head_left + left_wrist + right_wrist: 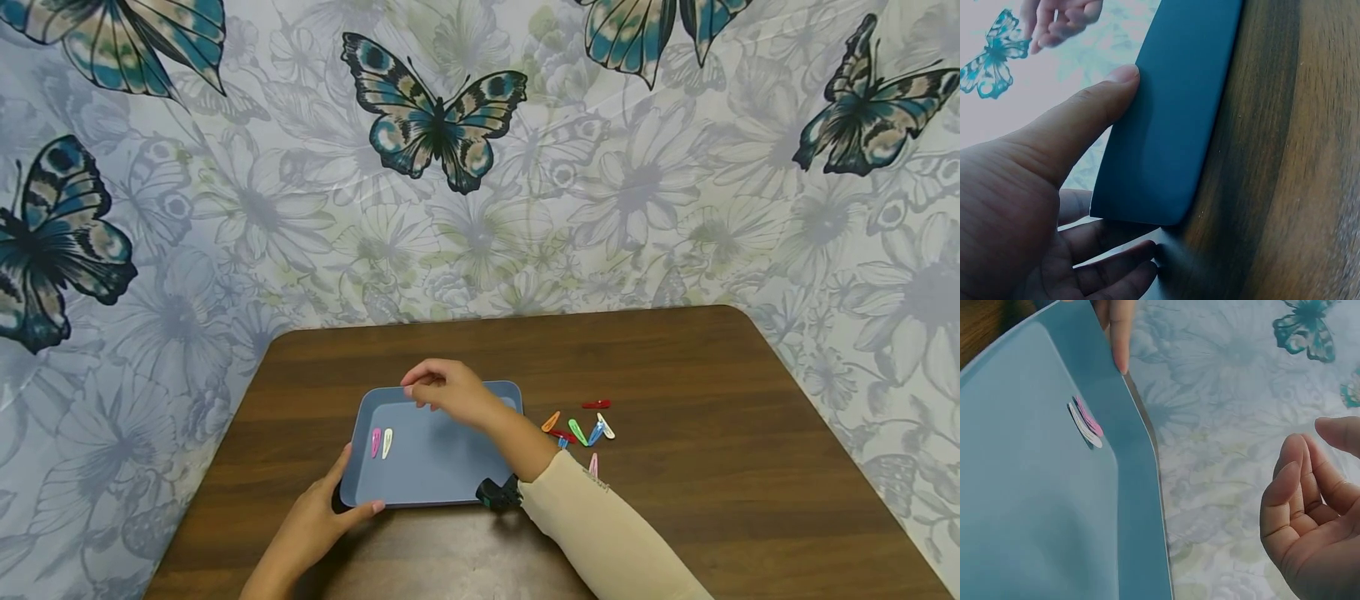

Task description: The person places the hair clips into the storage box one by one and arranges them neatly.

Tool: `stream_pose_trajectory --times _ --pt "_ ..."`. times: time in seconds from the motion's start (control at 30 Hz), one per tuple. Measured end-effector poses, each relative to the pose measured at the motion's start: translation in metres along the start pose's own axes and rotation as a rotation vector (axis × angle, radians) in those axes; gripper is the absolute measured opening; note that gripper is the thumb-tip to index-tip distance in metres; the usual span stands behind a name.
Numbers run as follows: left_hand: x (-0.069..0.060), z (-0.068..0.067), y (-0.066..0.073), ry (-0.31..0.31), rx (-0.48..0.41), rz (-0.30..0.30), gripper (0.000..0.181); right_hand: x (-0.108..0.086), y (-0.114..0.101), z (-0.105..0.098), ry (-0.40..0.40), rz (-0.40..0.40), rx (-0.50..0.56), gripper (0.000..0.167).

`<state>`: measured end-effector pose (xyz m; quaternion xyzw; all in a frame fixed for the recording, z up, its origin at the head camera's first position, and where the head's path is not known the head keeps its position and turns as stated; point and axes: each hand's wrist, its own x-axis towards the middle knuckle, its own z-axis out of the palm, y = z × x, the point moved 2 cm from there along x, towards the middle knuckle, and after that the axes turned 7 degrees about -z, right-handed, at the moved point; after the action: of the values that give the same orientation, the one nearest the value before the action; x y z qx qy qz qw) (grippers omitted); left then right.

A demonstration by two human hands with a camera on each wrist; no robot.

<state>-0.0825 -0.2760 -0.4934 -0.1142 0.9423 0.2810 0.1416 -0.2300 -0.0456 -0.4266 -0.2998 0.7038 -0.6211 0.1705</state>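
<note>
A blue-grey tray lies on the table, with a pink hair clip and a white hair clip side by side near its left wall. My left hand grips the tray's near left corner. In the left wrist view its thumb lies against the wall of the tray, and the other fingers reach round the corner. Above the tray's far part hovers my right hand. Loosely bent and holding nothing, the fingers of the right hand show beyond the rim in the right wrist view.
Right of the tray, loose hair clips lie on the wooden table: red, orange, green, white, blue and pink among them. A butterfly-patterned cloth hangs behind the table.
</note>
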Motion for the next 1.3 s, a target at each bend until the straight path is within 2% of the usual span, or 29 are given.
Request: stream_pose_trajectory --times 0.2,0.8,1.07,1.3 --pt "0.001 0.0 0.0 0.006 0.006 0.009 0.115 -0.017 -0.003 -0.013 0.031 -0.019 0.026 0.021" --pt "0.0 0.0 0.0 -0.009 0.024 -0.013 0.117 -0.056 0.005 -0.05 0.213 0.027 0.063 0.021" --pt "0.001 0.001 0.001 -0.025 0.043 -0.024 0.118 -0.07 0.022 -0.069 0.283 0.067 0.084 0.025" --pt "0.003 0.001 0.0 -0.028 0.056 -0.02 0.119 -0.083 0.033 -0.085 0.333 0.116 0.052 0.03"
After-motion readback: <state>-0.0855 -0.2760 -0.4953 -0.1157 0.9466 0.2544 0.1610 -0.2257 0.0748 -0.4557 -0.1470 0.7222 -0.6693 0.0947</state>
